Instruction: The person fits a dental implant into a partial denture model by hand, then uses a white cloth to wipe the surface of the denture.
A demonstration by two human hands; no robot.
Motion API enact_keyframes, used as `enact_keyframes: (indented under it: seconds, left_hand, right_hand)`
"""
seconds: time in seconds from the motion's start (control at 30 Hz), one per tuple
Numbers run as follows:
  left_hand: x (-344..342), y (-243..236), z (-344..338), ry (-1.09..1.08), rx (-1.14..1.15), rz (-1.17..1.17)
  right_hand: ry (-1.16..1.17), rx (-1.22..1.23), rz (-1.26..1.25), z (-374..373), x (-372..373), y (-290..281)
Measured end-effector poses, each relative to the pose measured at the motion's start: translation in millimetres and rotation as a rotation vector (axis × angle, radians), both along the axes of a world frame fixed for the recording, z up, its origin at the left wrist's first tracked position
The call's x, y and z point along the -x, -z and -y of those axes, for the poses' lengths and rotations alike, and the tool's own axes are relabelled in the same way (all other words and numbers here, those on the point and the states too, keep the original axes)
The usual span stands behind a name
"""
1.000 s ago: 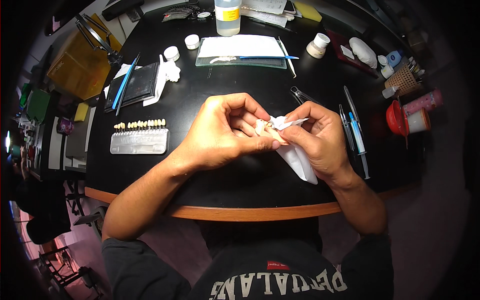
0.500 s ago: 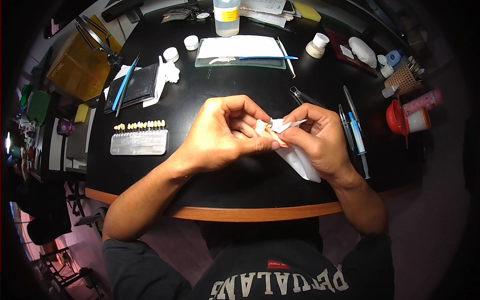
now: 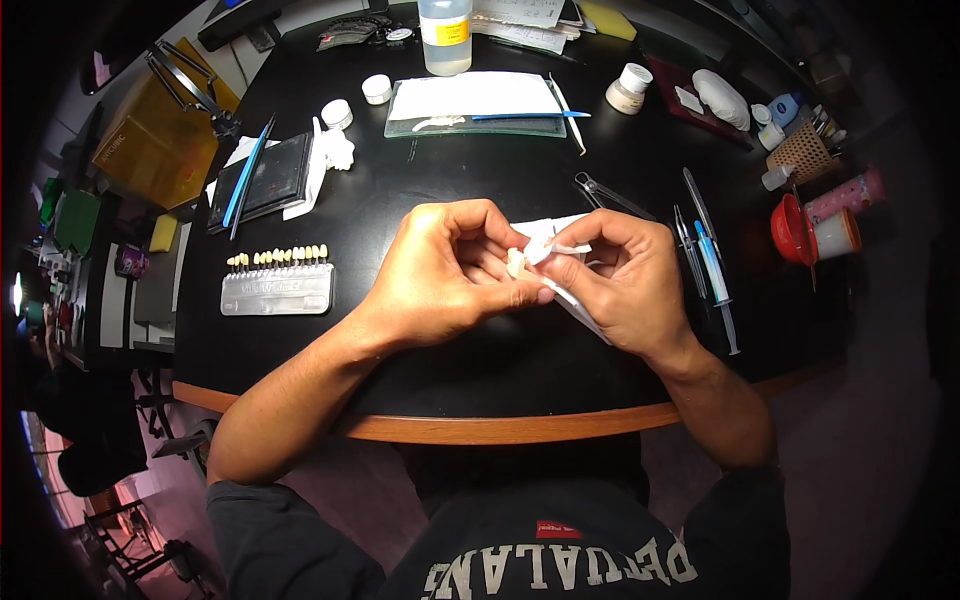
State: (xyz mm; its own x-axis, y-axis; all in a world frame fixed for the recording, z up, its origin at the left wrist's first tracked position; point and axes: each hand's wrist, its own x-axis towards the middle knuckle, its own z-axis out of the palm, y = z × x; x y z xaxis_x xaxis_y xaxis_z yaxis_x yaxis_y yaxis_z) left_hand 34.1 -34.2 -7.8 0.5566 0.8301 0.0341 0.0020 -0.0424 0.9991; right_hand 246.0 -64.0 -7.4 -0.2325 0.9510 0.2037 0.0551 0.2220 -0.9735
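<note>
My left hand [image 3: 440, 265] pinches a small pinkish-beige piece [image 3: 516, 265], which looks like a dental model, between thumb and fingers above the near middle of the black table. Around a white tissue [image 3: 541, 247] the fingers of my right hand [image 3: 635, 290] are closed, pressing part of it against the piece. The tissue's loose part spreads behind and below the right fingers. Most of the piece is hidden by fingers and tissue. Left of my left hand lies a tooth shade guide [image 3: 277, 290] in a clear holder. A blue-and-clear syringe [image 3: 716, 270] lies right of my right hand.
Tweezers [image 3: 690, 250] lie beside the syringe. A glass slab [image 3: 400, 127] with a white pad [image 3: 475, 97] sits further back, near a clear bottle [image 3: 446, 55] and small jars [image 3: 337, 114]. At left is a black case [image 3: 275, 175]; at right, a red bowl [image 3: 790, 230]. Wooden edging [image 3: 500, 428] runs along the front.
The tissue has shifted: more of it now shows behind my right fingers and less hangs below them. My right hand has moved slightly left, and both hands keep their hold.
</note>
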Motion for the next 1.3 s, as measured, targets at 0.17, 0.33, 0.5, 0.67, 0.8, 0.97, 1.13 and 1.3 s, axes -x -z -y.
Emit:
enact_keyframes:
  seconds: [0.17, 0.33, 0.5, 0.67, 0.8, 0.97, 1.13, 1.3]
  left_hand:
    - [-1.9, -5.2, 2.7, 0.046, 0.096, 0.045]
    - [0.2, -2.3, -0.7, 0.051, 0.103, 0.126]
    - [1.9, -5.1, -3.1, 0.042, 0.149, 0.143]
    - [6.7, -14.3, -2.9, 0.021, 0.143, 0.143]
    - [7.0, -12.5, -10.7, -0.033, 0.113, 0.132]
    - [8.6, -12.2, -17.6, -0.107, 0.062, 0.109]
    - [12.6, -0.8, -23.4, -0.173, 0.001, 0.072]
    - [11.9, -3.7, -21.9, -0.162, 0.028, 0.038]
  right_hand:
    - [0.126, 0.096, -0.058, 2.4, 3.9, -3.5]
    - [0.055, 0.264, -0.184, -6.2, -5.5, -3.0]
    - [0.180, 0.108, -0.080, -7.6, -13.6, -10.4]
    - [-0.035, 0.034, 0.290, 1.1, -17.6, -25.0]
    - [0.308, -0.345, 0.447, 16.1, -9.5, -39.2]
    - [0.392, -0.607, 0.497, 107.1, 35.4, -94.4]
    - [1.057, -0.187, 3.450, 181.1, 125.8, -141.7]
    - [1.279, -0.463, 4.244, 184.8, 104.4, -110.3]
